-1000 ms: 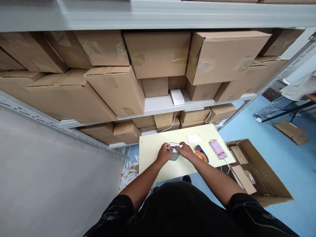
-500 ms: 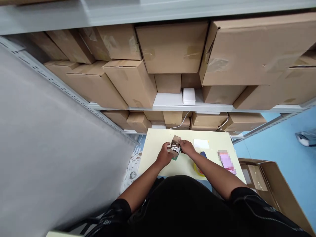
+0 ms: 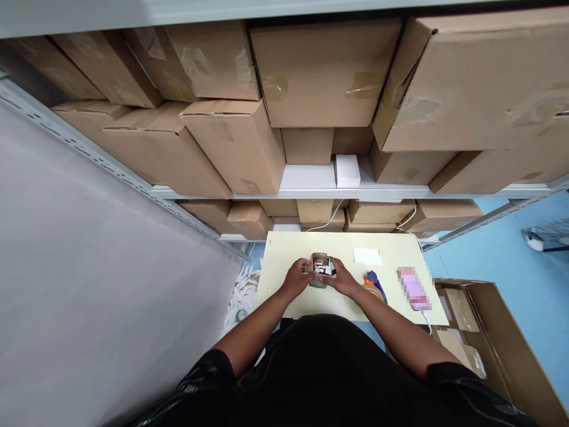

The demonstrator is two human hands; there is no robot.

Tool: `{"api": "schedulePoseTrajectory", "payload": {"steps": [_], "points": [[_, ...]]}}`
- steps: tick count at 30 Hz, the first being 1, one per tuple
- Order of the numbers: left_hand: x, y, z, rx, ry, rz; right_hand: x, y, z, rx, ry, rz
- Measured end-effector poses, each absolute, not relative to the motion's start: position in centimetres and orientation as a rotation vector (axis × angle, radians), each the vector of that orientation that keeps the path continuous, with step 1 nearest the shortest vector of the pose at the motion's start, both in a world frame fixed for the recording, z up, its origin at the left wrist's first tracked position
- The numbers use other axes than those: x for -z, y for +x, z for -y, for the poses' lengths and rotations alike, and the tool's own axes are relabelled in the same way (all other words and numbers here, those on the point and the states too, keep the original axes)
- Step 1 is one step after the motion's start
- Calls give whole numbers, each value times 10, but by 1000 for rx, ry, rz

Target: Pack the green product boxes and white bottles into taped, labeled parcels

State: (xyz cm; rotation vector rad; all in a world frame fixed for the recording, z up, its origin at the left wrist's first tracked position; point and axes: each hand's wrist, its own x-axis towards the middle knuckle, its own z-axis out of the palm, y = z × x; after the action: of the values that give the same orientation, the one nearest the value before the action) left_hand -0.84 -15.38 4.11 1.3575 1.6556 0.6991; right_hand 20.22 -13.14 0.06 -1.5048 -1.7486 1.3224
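Note:
A small cardboard box, with a bit of green on its near side, stands over the table with its top open. Something shiny and silvery shows inside; its kind is too small to make out. My left hand grips the box's left side, thumb toward the near edge. On the opposite side, my right hand has its fingers and thumb around the right edge. To the right of that hand lies a tape dispenser in blue, orange and yellow, partly hidden by my forearm.
A white card and a pinkish phone-like item, blurred out, lie on the table's right. Behind it rise shelves with cardboard boxes. A large open carton stands at right; paper strips litter the floor at left.
The box has turned more upright, so its opening faces me. My right hand has moved from its far flap down to the right side. The view has shifted slightly.

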Motion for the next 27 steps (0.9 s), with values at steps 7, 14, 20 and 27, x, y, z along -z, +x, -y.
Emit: {"api": "schedulePoseTrajectory", "payload": {"steps": [7,14,20,27], "points": [[-71,-5,123,-340,2000,-1546,-7,188,139,-1318,-1607,1694],[-84,21,93,153,2074,-1634,-9,184,146,-1317,-1632,1736],[-86,25,95,267,2173,-1615,-10,183,148,-1271,-1620,1776],[-126,10,106,96,2189,-1679,-16,182,143,-1247,-1597,1831]]}}
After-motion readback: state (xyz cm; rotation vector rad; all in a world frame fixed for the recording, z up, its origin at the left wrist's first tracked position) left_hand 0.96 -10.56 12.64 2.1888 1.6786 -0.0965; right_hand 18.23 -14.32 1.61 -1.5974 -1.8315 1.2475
